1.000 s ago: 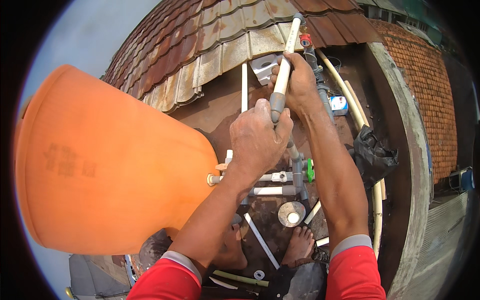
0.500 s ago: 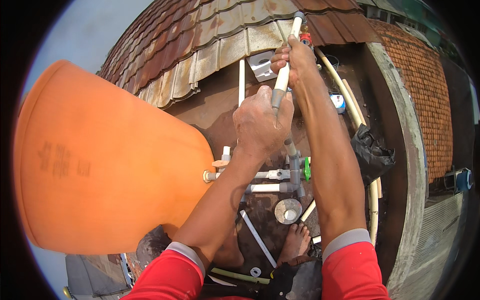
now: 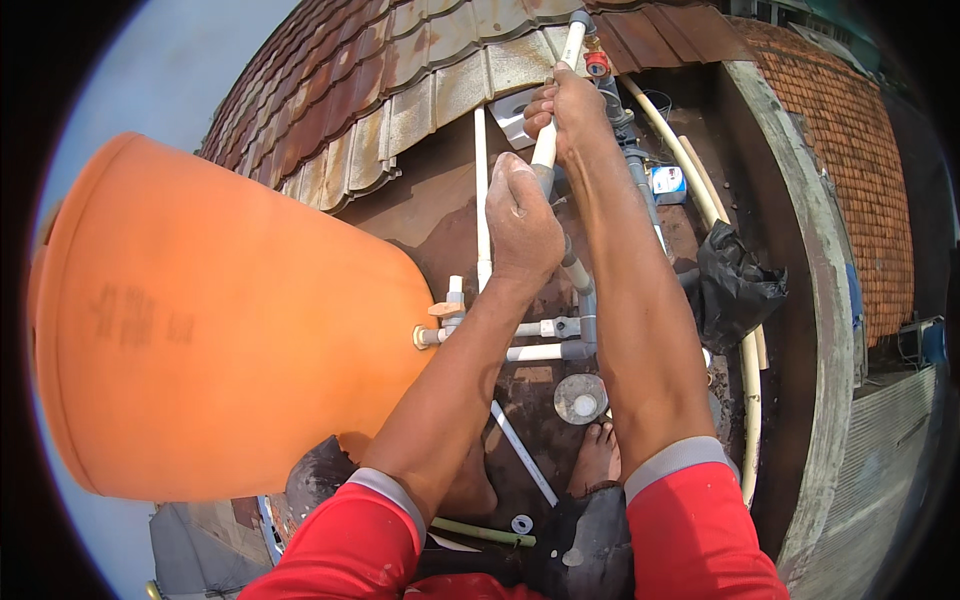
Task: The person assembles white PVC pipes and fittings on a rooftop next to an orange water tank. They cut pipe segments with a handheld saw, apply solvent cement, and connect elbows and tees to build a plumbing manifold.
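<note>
A white PVC pipe (image 3: 572, 48) rises at a slant in front of me, a grey elbow (image 3: 582, 18) on its far end. My right hand (image 3: 572, 112) is closed around the pipe's middle. Lower down, my left hand (image 3: 524, 218) is closed around its near end by a grey coupling (image 3: 545, 174); most of its fingers are hidden. Just beyond the left wrist, a short upright pipe stub (image 3: 576, 272) joins the grey and white pipework (image 3: 540, 352), which runs to a brass fitting (image 3: 421, 337) on the orange water tank (image 3: 240, 320).
Tiled roofing (image 3: 430, 90) slopes down at the back. A red-capped fitting (image 3: 597, 64) stands beside the elbow. To the right are a black plastic bag (image 3: 738, 285), long cream pipes (image 3: 690, 160) and a low wall (image 3: 815, 300). A round grey disc (image 3: 580, 399) and a loose white pipe (image 3: 524, 452) lie near my feet.
Both hands and the held pipe have shifted slightly left and up in the picture. My left hand has turned on the pipe's near end; the right keeps its grip.
</note>
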### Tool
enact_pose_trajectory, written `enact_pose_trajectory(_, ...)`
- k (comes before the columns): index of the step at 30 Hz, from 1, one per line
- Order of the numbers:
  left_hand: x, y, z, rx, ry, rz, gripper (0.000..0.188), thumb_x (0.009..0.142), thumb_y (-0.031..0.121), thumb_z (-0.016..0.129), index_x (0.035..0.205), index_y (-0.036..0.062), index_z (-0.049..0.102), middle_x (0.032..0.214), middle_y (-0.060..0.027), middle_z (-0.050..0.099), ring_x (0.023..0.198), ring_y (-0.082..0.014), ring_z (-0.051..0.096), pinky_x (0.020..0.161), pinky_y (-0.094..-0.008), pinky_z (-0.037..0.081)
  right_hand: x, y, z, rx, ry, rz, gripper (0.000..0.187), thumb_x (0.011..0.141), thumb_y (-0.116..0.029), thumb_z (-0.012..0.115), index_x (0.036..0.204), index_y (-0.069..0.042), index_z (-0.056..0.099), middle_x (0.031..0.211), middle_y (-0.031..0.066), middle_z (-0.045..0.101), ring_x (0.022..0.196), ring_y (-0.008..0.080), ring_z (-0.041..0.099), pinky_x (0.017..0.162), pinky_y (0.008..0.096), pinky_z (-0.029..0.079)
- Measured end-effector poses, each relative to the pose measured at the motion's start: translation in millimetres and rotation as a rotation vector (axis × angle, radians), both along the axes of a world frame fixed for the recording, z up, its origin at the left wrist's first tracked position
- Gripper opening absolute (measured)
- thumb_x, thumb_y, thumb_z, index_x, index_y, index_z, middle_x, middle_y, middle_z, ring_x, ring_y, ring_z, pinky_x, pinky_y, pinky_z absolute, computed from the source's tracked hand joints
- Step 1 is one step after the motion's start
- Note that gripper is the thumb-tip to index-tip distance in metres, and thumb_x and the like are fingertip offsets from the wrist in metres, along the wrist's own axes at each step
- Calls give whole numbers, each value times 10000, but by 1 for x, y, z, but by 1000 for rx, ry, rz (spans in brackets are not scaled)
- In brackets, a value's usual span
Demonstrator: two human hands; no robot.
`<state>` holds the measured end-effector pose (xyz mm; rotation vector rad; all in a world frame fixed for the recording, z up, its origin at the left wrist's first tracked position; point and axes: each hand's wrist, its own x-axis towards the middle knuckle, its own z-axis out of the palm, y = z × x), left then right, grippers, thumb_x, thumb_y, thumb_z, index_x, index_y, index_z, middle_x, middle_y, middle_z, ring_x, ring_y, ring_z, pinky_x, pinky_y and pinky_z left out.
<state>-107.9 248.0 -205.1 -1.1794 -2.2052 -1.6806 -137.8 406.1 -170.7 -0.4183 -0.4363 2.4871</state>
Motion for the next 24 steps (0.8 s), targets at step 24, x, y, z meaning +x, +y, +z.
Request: enact_pose_trajectory(24, -20, -7, 18, -130, -919, -379, 846, 933, 708, 662, 1401, 31, 466, 1218, -181, 550, 991, -449, 735, 947, -724, 493, 92, -114, -147, 797, -478, -190, 832, 1152, -658, 222, 1069, -40, 773, 734, 22, 626, 672, 131, 569, 629, 325, 435)
